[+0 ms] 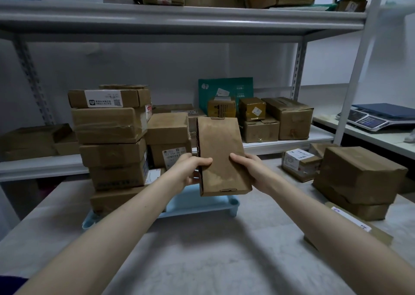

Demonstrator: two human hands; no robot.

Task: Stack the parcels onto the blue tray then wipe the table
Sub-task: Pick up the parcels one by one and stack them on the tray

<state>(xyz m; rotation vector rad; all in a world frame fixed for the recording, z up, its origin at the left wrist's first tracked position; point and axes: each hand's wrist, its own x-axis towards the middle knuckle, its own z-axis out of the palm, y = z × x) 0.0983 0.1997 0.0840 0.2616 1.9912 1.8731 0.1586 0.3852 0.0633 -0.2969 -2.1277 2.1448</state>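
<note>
**Q:** How far along is the stacking?

**A:** Partway, I would judge. A tall stack of brown parcels (pixel 112 137) is already sitting on the left side of the blue tray (pixel 202 202). Several more parcels (pixel 359 178) are waiting on the table (pixel 202 261) to the right, so stacking is unfinished. No cloth is showing, and wiping looks not yet begun.

**Q:** What are the hands doing?

**A:** Both are gripping one flat parcel (pixel 221 155) above the tray's bare right part. The left hand (pixel 190 171) is curling round its left edge and the right hand (pixel 251 171) round its right edge, thumbs lying on top.

**Q:** Which way is it pointing?

**A:** Its long axis is running away from the person, far end tilted higher, broad face turned up towards the camera. Whether its near end is touching the tray, I cannot tell.
</note>
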